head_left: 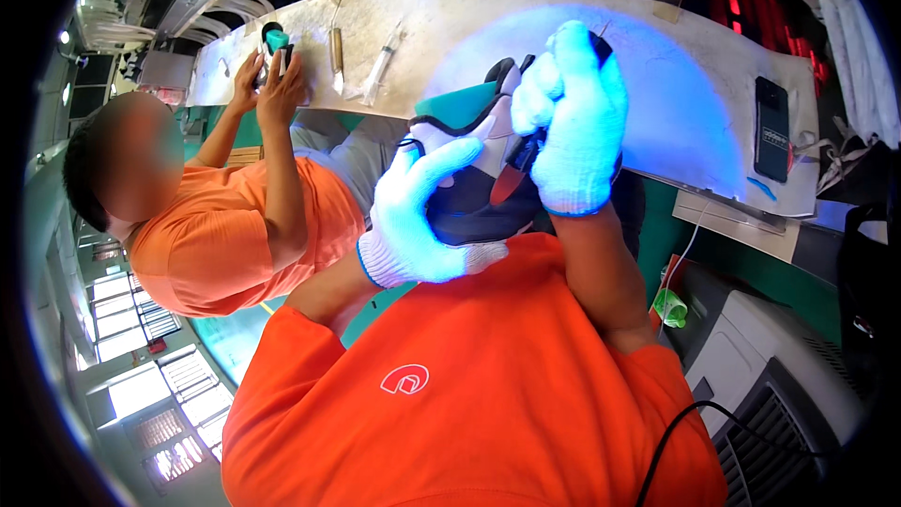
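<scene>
A shoe point(469, 169) with a teal lining, pale grey upper parts, black areas and a reddish-brown patch is held in front of my chest. My left hand point(418, 211), in a white knit glove, grips its near left side, thumb and fingers apart around it. My right hand point(577, 117), gloved too, is closed at the shoe's right end. From the top of that fist sticks a small dark thing with a thin tip point(601, 45); most of it is hidden in the fingers. Blue light falls on both gloves.
A pale worktable point(450, 9) runs across the far side. On it lie a dark phone point(771, 127), a brush-like tool point(336, 56) and a syringe-like tube point(380, 66). At left a co-worker in orange point(253, 225) holds another shoe point(275, 42). A grey-white machine point(765, 357) stands at right.
</scene>
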Action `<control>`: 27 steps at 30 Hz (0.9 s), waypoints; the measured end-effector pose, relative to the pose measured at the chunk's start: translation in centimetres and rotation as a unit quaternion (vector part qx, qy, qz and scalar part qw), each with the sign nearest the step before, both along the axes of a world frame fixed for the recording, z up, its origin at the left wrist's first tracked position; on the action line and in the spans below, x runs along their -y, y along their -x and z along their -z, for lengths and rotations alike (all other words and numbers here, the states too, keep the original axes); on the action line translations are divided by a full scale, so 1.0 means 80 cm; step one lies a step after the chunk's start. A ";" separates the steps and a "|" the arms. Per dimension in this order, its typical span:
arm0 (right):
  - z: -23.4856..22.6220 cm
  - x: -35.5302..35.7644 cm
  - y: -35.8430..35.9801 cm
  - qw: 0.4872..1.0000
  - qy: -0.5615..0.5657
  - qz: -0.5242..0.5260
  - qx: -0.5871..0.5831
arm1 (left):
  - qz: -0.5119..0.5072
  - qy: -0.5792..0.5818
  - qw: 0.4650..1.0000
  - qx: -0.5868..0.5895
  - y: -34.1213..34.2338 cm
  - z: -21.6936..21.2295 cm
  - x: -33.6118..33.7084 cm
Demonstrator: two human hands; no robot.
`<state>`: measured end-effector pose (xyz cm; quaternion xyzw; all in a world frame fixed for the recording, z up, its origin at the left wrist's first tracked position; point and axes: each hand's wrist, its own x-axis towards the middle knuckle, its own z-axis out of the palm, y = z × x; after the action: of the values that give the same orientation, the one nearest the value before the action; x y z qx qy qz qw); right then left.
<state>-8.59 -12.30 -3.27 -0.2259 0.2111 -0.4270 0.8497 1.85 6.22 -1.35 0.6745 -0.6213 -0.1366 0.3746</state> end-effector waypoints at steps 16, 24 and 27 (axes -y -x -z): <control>0.014 0.061 0.154 0.811 0.267 -0.110 -0.509 | 0.014 -0.036 0.948 -0.316 -0.057 0.148 0.025; -0.021 0.059 0.137 0.543 0.500 -0.252 -0.626 | 0.010 0.009 0.999 0.036 -0.064 0.100 0.060; -0.001 0.045 0.160 0.496 0.567 -0.215 -0.621 | 0.133 0.110 0.985 0.019 -0.063 0.111 0.073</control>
<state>-21.38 -15.89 -3.16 -0.9045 0.3421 -0.0084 0.2544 6.87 0.41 -10.21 0.5425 -0.7239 -0.1034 0.4134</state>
